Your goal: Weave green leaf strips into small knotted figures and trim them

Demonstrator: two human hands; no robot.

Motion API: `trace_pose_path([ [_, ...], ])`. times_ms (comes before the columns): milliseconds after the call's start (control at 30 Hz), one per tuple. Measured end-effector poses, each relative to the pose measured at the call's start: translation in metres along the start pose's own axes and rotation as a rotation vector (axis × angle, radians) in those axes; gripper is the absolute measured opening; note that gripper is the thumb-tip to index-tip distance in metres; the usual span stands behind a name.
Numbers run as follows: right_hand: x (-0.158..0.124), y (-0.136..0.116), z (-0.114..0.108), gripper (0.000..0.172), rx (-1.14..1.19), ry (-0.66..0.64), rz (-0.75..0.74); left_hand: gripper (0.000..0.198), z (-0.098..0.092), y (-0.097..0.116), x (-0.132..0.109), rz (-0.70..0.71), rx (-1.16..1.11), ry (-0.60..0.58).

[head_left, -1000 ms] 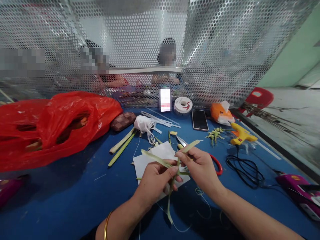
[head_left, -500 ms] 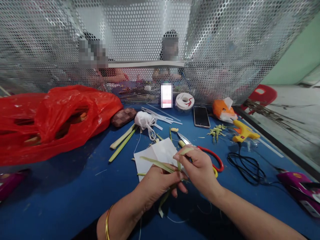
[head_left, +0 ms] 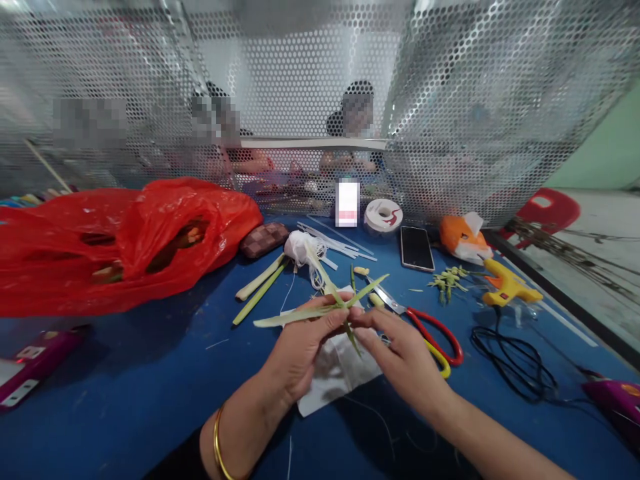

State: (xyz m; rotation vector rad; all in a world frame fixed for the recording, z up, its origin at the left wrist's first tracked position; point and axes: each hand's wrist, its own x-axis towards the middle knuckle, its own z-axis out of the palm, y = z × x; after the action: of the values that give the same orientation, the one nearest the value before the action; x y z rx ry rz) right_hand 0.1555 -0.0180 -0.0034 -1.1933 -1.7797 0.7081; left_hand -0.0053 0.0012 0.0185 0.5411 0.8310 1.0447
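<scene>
This is a craft workshop. A blue bench (head_left: 125, 400) is covered with making tools: a yellow glue gun (head_left: 507, 288) near its right edge, red-handled scissors (head_left: 440, 330) in the middle, a ball of white string (head_left: 300, 245) and a roll of tape (head_left: 383, 215) by its far edge. Beyond a metal screen (head_left: 475, 100) full of holes, other people (head_left: 350, 157) sit working too.

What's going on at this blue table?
A person is working thin green leaf strips with bare hands above a white paper sheet. The left hand and right hand both pinch the strips where they cross. Red-and-yellow-handled scissors lie just right of the hands, a yellow glue gun farther right, and a red plastic bag to the left.
</scene>
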Motion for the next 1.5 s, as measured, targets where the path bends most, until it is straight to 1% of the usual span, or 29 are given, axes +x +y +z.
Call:
trace_pose_path([
  [67, -0.001, 0.003, 0.007, 0.015, 0.066, -0.097, 0.073, 0.038, 0.0, -0.001, -0.001, 0.009, 0.02, -0.022],
  [133, -0.001, 0.004, 0.011, 0.022, 0.088, -0.126, 0.095, 0.034, 0.0, -0.003, -0.001, 0.046, 0.055, -0.031],
  [167, -0.001, 0.003, 0.012, 0.025, 0.082, -0.131, 0.078, 0.032, -0.001, -0.005, 0.0, 0.068, 0.071, -0.033],
  [233, -0.002, 0.001, 0.011, 0.028, 0.043, -0.135, -0.01, 0.03, -0.001, -0.007, 0.0, 0.096, 0.085, -0.032],
  [333, -0.003, -0.004, 0.007, 0.025, -0.045, -0.151, -0.17, 0.029, 0.0, -0.008, 0.0, 0.087, 0.066, -0.023],
  [433, -0.003, -0.005, 0.004, 0.023, -0.083, -0.185, -0.247, 0.031, 0.002, -0.006, -0.001, 0.067, 0.057, 0.012],
  [667, -0.002, -0.005, 0.003, 0.025, -0.07, -0.236, -0.239, 0.031, 0.002, -0.006, -0.002, 0.053, 0.073, 0.029],
  [867, -0.005, -0.01, 0.006, 0.026, -0.063, -0.236, -0.234, 0.028, 0.001, -0.008, 0.001, 0.051, 0.035, 0.038],
  [933, -0.005, -0.009, 0.007, 0.028, -0.028, -0.219, -0.191, 0.027, 0.0, -0.005, 0.001, 0.045, 0.049, 0.035],
  [1000, -0.004, -0.006, 0.008, 0.031, 0.078, -0.173, -0.057, 0.027, -0.001, -0.001, 0.001, 0.04, 0.062, 0.008],
  [1067, -0.001, -0.003, 0.008, 0.032, 0.293, -0.077, 0.149, 0.027, -0.002, 0.004, -0.001, 0.039, 0.086, -0.041],
  [1133, 0.003, 0.001, 0.007, 0.03, 0.57, 0.033, 0.355, 0.028, -0.002, 0.005, -0.002, 0.036, 0.131, -0.09],
  [1200, 0.006, 0.003, 0.006, 0.034, 0.795, 0.124, 0.484, 0.029, -0.003, 0.004, -0.002, 0.005, 0.175, -0.117],
  [1233, 0.007, 0.003, 0.005, 0.036, 0.854, 0.159, 0.516, 0.03, -0.003, 0.002, -0.001, -0.01, 0.186, -0.118],
  [1300, 0.007, 0.002, 0.005, 0.031, 0.879, 0.214, 0.522, 0.031, -0.003, -0.001, 0.0, -0.027, 0.195, -0.106],
  [1367, 0.007, 0.001, 0.005, 0.027, 0.846, 0.238, 0.486, 0.025, -0.002, -0.003, 0.0, -0.023, 0.204, -0.095],
  [1433, 0.006, 0.0, 0.006, 0.024, 0.81, 0.235, 0.447, 0.019, -0.001, -0.004, 0.0, -0.016, 0.225, -0.087],
  [1500, 0.004, 0.001, 0.006, 0.021, 0.782, 0.246, 0.403, 0.018, -0.001, -0.005, 0.0, -0.013, 0.255, -0.076],
])
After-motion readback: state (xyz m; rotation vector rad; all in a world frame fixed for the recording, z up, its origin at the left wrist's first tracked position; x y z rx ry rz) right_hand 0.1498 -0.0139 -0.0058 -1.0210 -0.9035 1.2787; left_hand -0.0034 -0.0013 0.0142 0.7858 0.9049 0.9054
